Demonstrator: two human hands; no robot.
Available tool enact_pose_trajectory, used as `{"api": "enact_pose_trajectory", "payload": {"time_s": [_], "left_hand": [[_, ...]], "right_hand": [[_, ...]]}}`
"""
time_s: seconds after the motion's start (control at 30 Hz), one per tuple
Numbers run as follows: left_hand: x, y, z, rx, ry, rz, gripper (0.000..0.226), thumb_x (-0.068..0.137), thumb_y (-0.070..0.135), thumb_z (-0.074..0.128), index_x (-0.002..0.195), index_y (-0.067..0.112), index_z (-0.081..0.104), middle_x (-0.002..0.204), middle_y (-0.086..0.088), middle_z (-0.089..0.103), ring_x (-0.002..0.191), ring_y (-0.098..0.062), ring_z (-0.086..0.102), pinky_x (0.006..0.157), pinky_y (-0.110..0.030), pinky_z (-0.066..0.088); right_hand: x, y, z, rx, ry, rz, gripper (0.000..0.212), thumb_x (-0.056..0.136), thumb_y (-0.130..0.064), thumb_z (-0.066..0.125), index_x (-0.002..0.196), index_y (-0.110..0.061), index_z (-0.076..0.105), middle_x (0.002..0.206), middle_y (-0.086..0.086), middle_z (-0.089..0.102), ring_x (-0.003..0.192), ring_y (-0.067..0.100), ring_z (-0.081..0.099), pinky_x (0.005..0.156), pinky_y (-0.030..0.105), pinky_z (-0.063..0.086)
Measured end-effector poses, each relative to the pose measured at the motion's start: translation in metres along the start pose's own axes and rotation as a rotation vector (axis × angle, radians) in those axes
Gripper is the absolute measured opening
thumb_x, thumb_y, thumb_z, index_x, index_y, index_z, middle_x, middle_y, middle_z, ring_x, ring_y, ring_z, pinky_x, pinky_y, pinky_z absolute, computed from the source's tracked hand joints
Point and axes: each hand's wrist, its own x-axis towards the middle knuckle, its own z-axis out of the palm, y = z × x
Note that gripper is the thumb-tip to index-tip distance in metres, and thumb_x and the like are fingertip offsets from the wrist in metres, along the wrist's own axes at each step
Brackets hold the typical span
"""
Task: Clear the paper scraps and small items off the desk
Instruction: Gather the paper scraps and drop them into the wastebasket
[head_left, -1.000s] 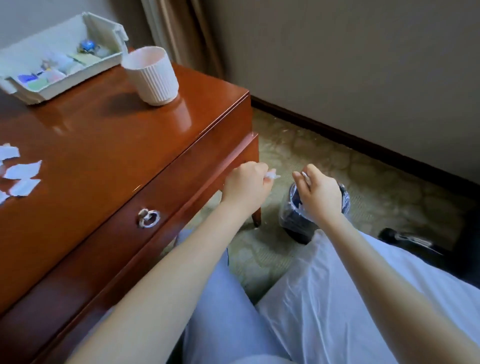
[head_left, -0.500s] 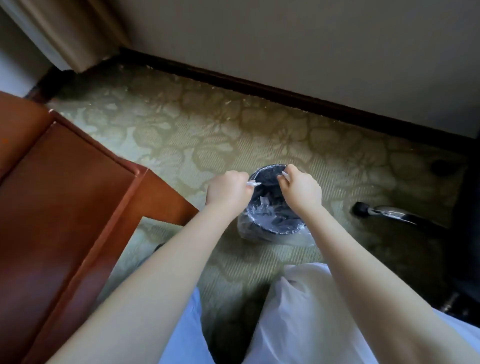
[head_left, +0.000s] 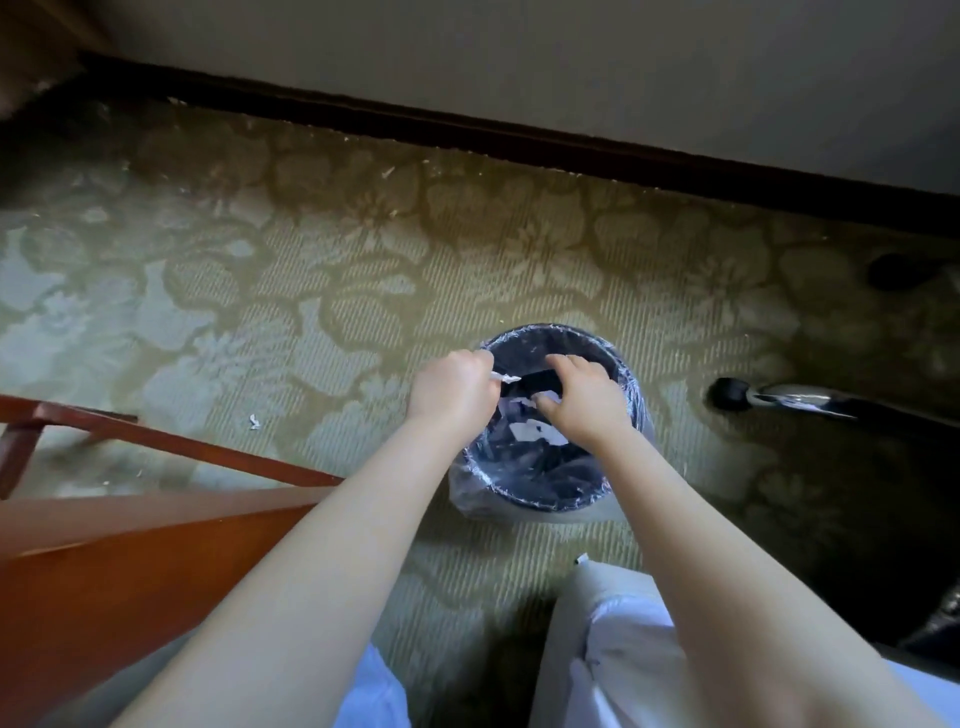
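Note:
A small black bin (head_left: 618, 364) lined with a clear plastic bag stands on the carpet. Both my hands hover over its mouth. My left hand (head_left: 452, 387) is curled in a fist and grips a white paper scrap (head_left: 502, 378) that pokes out toward the bin. Over the bin's middle, my right hand (head_left: 582, 400) has thumb and fingers spread apart and holds nothing I can see. White paper scraps (head_left: 524, 431) lie inside the bin below it.
The corner of the reddish wooden desk (head_left: 130, 571) fills the lower left. One small white scrap (head_left: 254, 421) lies on the patterned carpet left of the bin. A chrome chair leg with a black castor (head_left: 769, 401) reaches in from the right. A dark baseboard (head_left: 467, 130) runs along the wall behind.
My view swung from the desk top down to the bin. Both hands moved over the bin's mouth. My right hand's fingers spread, and its scrap is gone from them.

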Motion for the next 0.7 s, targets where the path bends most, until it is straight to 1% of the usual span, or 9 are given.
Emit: {"api": "enact_pose_trajectory", "payload": {"time_s": [0.1,0.2,0.23,0.3,0.37,0.43,0.5,0.6,0.7], "left_hand": [[0.009,0.005,0.007,-0.054,-0.01,-0.018,0.019,0.096,0.018,0.039,0.096,0.005,0.053,0.099,-0.014,0.059,0.086,-0.033,0.056,0.062,-0.034,0.039],[0.018,0.017,0.018,-0.094,-0.021,-0.02,0.019,0.096,0.02,0.041,0.098,0.005,0.052,0.103,-0.012,0.056,0.088,-0.031,0.054,0.063,-0.035,0.04],[0.021,0.021,0.023,-0.107,-0.044,-0.017,0.019,0.096,0.021,0.042,0.1,0.005,0.052,0.106,-0.012,0.055,0.091,-0.032,0.054,0.066,-0.037,0.041],[0.025,0.029,0.034,-0.123,-0.131,-0.017,0.024,0.094,0.026,0.046,0.108,0.006,0.049,0.113,-0.012,0.05,0.102,-0.032,0.052,0.078,-0.04,0.044],[0.028,0.034,0.044,-0.129,-0.232,-0.022,0.035,0.092,0.032,0.051,0.117,0.008,0.045,0.12,-0.012,0.044,0.112,-0.031,0.046,0.089,-0.041,0.042],[0.029,0.036,0.049,-0.119,-0.306,-0.017,0.044,0.091,0.036,0.052,0.125,0.011,0.04,0.126,-0.011,0.04,0.12,-0.031,0.04,0.097,-0.043,0.04],[0.028,0.035,0.049,-0.08,-0.331,0.002,0.048,0.09,0.036,0.051,0.129,0.012,0.038,0.131,-0.009,0.038,0.123,-0.031,0.037,0.098,-0.044,0.038],[0.025,0.032,0.041,-0.024,-0.314,0.027,0.044,0.091,0.033,0.049,0.127,0.011,0.04,0.13,-0.009,0.041,0.122,-0.03,0.039,0.096,-0.043,0.04],[0.019,0.029,0.027,0.008,-0.285,0.041,0.042,0.091,0.033,0.048,0.126,0.011,0.042,0.129,-0.008,0.043,0.123,-0.029,0.039,0.098,-0.043,0.039]], "right_hand": [[-0.004,0.002,-0.015,0.081,0.073,-0.004,0.056,0.091,-0.032,0.052,0.143,-0.017,0.035,0.146,0.001,0.041,0.134,0.025,0.036,0.103,0.041,0.039],[-0.014,0.008,-0.031,0.09,0.126,0.002,0.054,0.092,-0.03,0.051,0.143,-0.018,0.035,0.145,0.0,0.043,0.133,0.023,0.036,0.1,0.038,0.039],[-0.018,0.011,-0.035,0.086,0.137,0.002,0.054,0.092,-0.03,0.051,0.142,-0.018,0.036,0.144,0.0,0.043,0.132,0.023,0.037,0.099,0.038,0.04],[-0.027,0.017,-0.039,0.061,0.148,-0.007,0.053,0.092,-0.029,0.051,0.141,-0.018,0.037,0.143,0.0,0.045,0.13,0.024,0.039,0.097,0.038,0.043],[-0.034,0.023,-0.04,0.029,0.141,-0.017,0.051,0.091,-0.029,0.051,0.139,-0.018,0.038,0.14,0.0,0.047,0.126,0.025,0.042,0.094,0.039,0.045],[-0.04,0.028,-0.038,0.018,0.129,-0.016,0.05,0.091,-0.03,0.05,0.139,-0.018,0.038,0.139,-0.001,0.047,0.125,0.025,0.042,0.093,0.04,0.045],[-0.043,0.032,-0.036,0.006,0.115,-0.015,0.051,0.092,-0.031,0.05,0.14,-0.018,0.037,0.14,-0.001,0.046,0.126,0.025,0.041,0.093,0.039,0.045],[-0.046,0.032,-0.037,-0.03,0.096,-0.02,0.053,0.092,-0.032,0.049,0.141,-0.019,0.036,0.141,0.0,0.045,0.127,0.025,0.041,0.093,0.038,0.045],[-0.049,0.027,-0.044,-0.056,0.089,-0.029,0.053,0.092,-0.033,0.049,0.141,-0.019,0.036,0.14,0.001,0.045,0.125,0.026,0.042,0.093,0.039,0.045]]}}
